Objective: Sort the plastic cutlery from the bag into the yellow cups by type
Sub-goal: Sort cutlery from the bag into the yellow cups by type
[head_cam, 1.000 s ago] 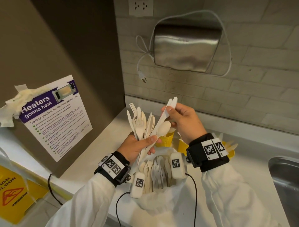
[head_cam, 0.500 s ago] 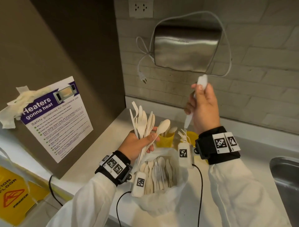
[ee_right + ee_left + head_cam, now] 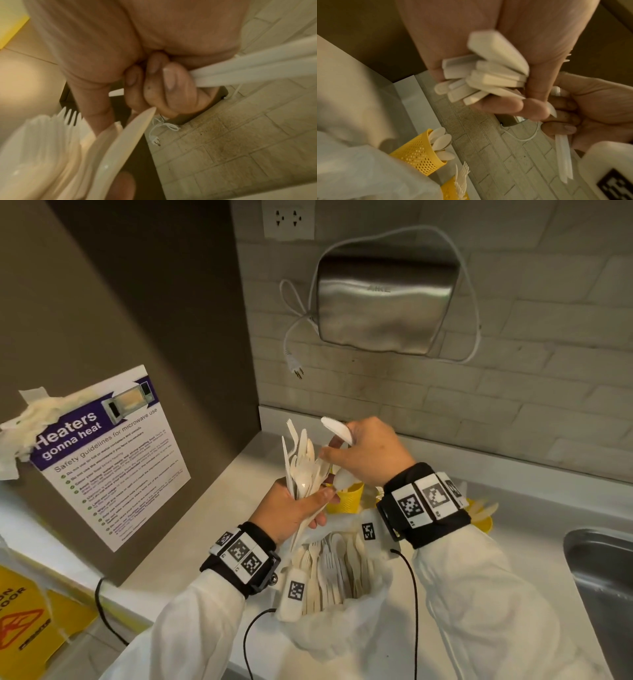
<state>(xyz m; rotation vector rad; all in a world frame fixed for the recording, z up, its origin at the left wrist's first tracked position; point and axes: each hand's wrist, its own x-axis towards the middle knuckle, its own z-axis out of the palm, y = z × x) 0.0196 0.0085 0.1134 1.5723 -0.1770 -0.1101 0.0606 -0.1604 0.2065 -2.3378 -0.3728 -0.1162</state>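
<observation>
Head view: left hand [image 3: 291,511] clenches a bundle of mixed plastic cutlery [image 3: 303,463], handles gripped, tines and blades fanned upward. Left wrist view confirms the fingers [image 3: 501,106] wrapped round the handle ends. Right hand [image 3: 368,455], at 1 o'clock of the left, grips white knives [image 3: 337,430] in its curled fingers, serrated blade pointing toward 10 o'clock, while its thumb and forefinger touch the top of the bundle. Right wrist view shows those fingers [image 3: 171,86] closed over the knife handles.

Directly below both hands, an open white plastic bag [image 3: 342,631] sits on the bench [image 3: 534,542] with further cutlery inside. Beyond it stand perforated yellow cups: one [image 3: 418,152] holds spoons, a second [image 3: 452,189] forks, a third [image 3: 481,520] at 3 o'clock holds pieces too blurred to type. A steel sink [image 3: 606,583] lies at the far right.
</observation>
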